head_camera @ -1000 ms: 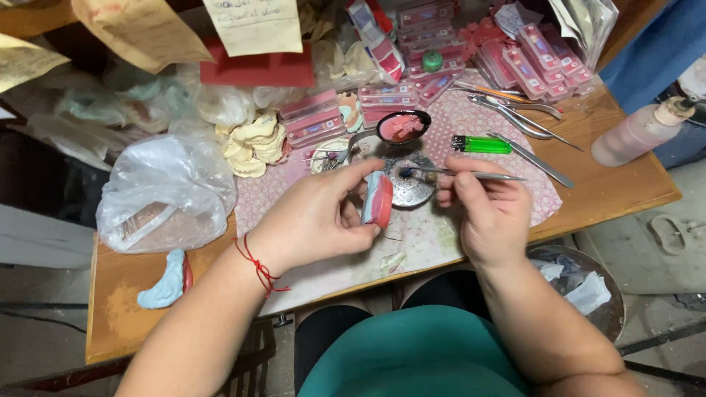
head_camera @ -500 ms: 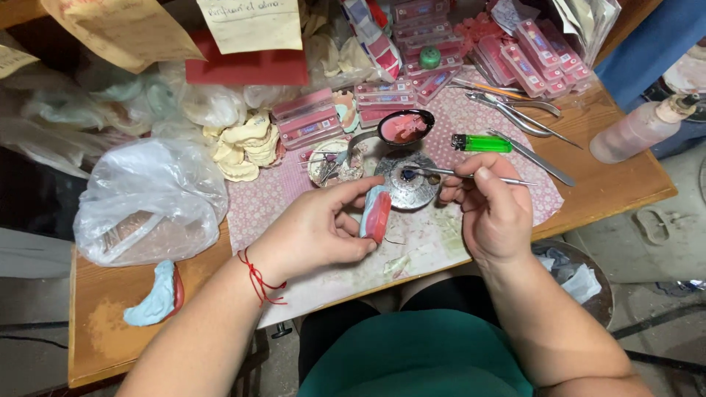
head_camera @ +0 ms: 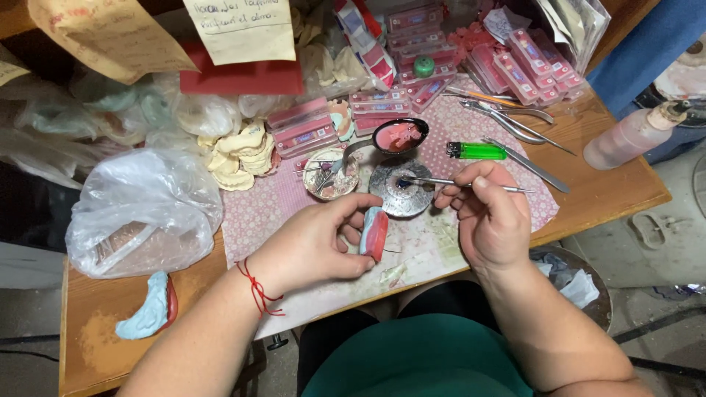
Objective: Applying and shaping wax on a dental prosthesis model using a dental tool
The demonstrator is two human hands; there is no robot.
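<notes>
Fingers [head_camera: 351, 220] of the left hand [head_camera: 312, 246] closed around a red and pale dental model [head_camera: 373, 233], its far face hidden; right hand [head_camera: 489, 217] pinches a thin metal instrument [head_camera: 460, 184], tip over a small round dish [head_camera: 401, 195] on the desk [head_camera: 610, 191], contents indistinct

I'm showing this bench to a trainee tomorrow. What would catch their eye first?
Probably the red-and-pale dental piece gripped upright in the left hand at the table's near edge. Next, the right hand holding a thin metal tool with its tip over a small round metal dish, and the bright green lighter just beyond.
</notes>
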